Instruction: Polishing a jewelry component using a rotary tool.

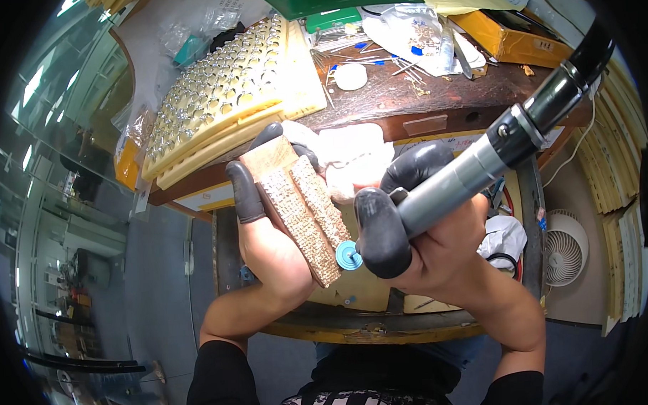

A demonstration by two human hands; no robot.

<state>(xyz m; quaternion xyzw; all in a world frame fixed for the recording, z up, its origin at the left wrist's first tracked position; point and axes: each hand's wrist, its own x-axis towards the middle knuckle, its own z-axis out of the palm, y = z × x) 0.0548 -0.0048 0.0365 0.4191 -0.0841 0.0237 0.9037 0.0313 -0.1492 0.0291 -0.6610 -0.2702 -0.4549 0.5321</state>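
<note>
My left hand (268, 251), with black finger covers, grips a wooden block (272, 157) whose lower part carries two rough, gold-brown textured strips (296, 221) split by a groove. Closed round a grey and black rotary handpiece (459, 183) is my right hand (447, 248), also in black finger covers. A small blue disc (348, 255) on the handpiece's tip sits at the right edge of the strips, near their lower end. Whether the disc touches them I cannot tell. Behind the block lies crumpled white cloth or tissue (351, 148), partly hidden by my hands.
Beneath my hands is an open drawer (362, 287). Beyond it, the wooden bench (434, 99) bears a cream rack (220, 77) of shiny round pieces, a white round lid (351, 76), scattered thin tools, a plastic bag (421, 31) and a yellow box (507, 42). A white fan (565, 251) stands right.
</note>
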